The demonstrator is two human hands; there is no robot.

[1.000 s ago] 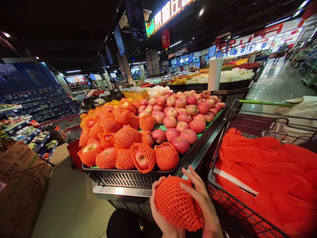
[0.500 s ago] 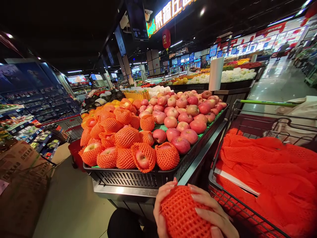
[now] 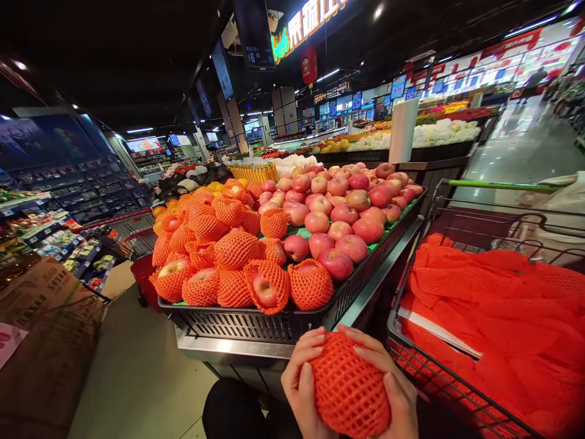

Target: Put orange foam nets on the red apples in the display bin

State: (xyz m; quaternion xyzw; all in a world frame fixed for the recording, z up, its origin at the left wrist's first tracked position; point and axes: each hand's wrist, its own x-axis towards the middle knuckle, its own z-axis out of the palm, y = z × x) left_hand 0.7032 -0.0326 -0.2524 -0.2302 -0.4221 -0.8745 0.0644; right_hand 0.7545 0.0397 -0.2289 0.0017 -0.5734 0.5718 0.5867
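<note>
Both my hands cup one apple wrapped in an orange foam net (image 3: 350, 387) at the bottom of the view, just in front of the display. My left hand (image 3: 300, 384) grips its left side with the thumb on top. My right hand (image 3: 397, 390) covers its right side, fingers curled over the net. Ahead, a black slotted display tray (image 3: 256, 323) carries netted apples (image 3: 233, 268) on the left and bare red apples (image 3: 338, 213) on the right.
A wire shopping cart (image 3: 439, 366) at my right is filled with loose orange foam nets (image 3: 498, 311); its green handle (image 3: 498, 185) is at the far side. Cardboard boxes (image 3: 41, 341) stand at the left. More produce stands (image 3: 411, 137) and an aisle lie behind.
My hands have turned the netted apple and closed tighter round it; the right hand's fingers, spread a second ago, now wrap its right side. The view has shifted slightly.
</note>
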